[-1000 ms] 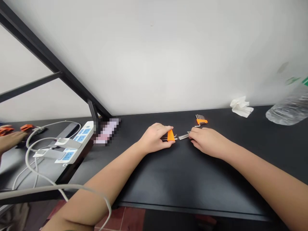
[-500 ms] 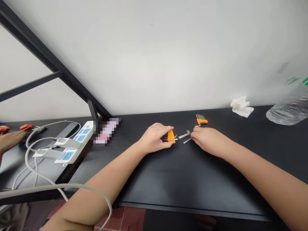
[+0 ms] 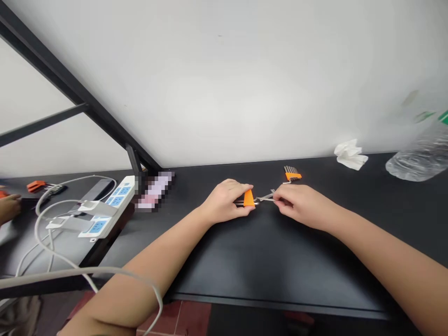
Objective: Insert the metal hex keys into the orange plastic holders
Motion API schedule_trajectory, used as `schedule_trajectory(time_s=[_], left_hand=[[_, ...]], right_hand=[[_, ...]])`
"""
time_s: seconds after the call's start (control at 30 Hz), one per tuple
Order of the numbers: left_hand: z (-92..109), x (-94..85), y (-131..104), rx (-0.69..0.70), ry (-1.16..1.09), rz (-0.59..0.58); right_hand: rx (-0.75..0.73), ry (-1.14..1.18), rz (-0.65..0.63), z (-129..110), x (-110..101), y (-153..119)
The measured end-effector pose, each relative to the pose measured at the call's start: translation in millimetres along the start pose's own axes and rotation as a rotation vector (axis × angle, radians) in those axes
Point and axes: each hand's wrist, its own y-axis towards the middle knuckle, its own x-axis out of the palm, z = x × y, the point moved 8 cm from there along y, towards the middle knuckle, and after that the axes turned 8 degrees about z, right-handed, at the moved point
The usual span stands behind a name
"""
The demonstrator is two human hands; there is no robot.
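Note:
Thumb and fingers of my left hand (image 3: 229, 200) pinch an orange holder (image 3: 248, 198) that has metal keys through it, low over the black table. My right hand (image 3: 296, 203) is closed on one end of a thin metal hex key (image 3: 268, 199), whose other end points left, close to the holder. Partly behind that key and my right fingertips lie other loose metal keys, hard to tell apart. A second orange holder (image 3: 293, 176), filled with several keys, rests on the table beyond my right hand.
A white power strip (image 3: 112, 205) with plugs and pale cables is at the left, beside a blurred-out pinkish item. Another person's hand (image 3: 10, 208) shows at the far left near an orange tool (image 3: 36, 186). Crumpled tissue (image 3: 350, 154) and a clear plastic bottle (image 3: 420, 158) are at the right.
My right hand has brought the key up and left, toward the holder in my left hand. The left hand stays in place. At the far left, the other person's hand has drawn back.

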Motion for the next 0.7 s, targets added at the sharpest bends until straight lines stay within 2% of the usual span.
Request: schedule_trajectory(time_s=[0.2, 0.7], left_hand=[[1, 0.2, 1, 0.006, -0.011, 0.016], [13, -0.9, 6, 0.045, -0.049, 0.031]], right_hand=[[-0.035, 0.093, 0.126, -1, -13, -2], [-0.111, 0.138, 0.122, -19, -11, -1]])
